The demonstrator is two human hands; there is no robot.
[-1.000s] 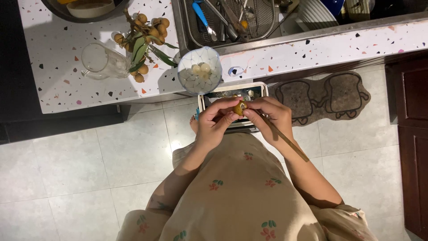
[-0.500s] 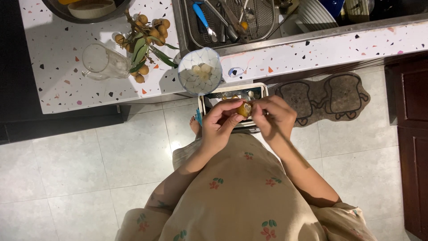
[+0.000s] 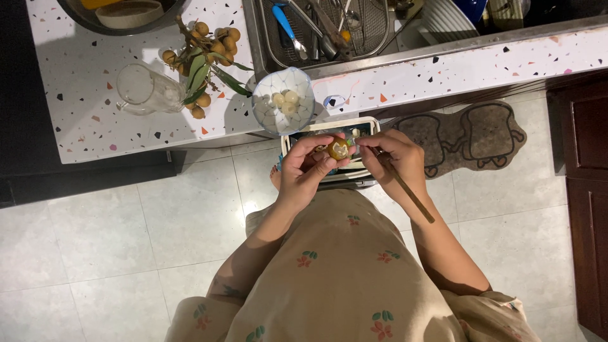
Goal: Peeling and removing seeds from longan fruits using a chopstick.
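Note:
My left hand (image 3: 308,166) holds a small round yellow-brown fruit (image 3: 338,149) by its fingertips, its peel partly torn open. My right hand (image 3: 391,156) grips a thin wooden stick (image 3: 405,187) and its fingertips touch the fruit's right side. Both hands hover over a small white bin (image 3: 366,124) standing on the floor below the counter. A glass bowl (image 3: 282,100) with a few peeled pale fruits sits on the counter edge just above my hands. A bunch of the same brown fruits on leafy stems (image 3: 204,50) lies further left.
A glass jug (image 3: 144,90) lies beside the bunch on the speckled white counter (image 3: 76,114). A sink (image 3: 329,25) holds a wire rack with utensils. A brown toast-shaped mat (image 3: 468,134) lies on the tiled floor. Dark cabinets (image 3: 586,190) stand at right.
My hands have shifted slightly and the fruit has turned in my left fingers; the right fingertips now press at its side. The stick stays tucked in my right hand.

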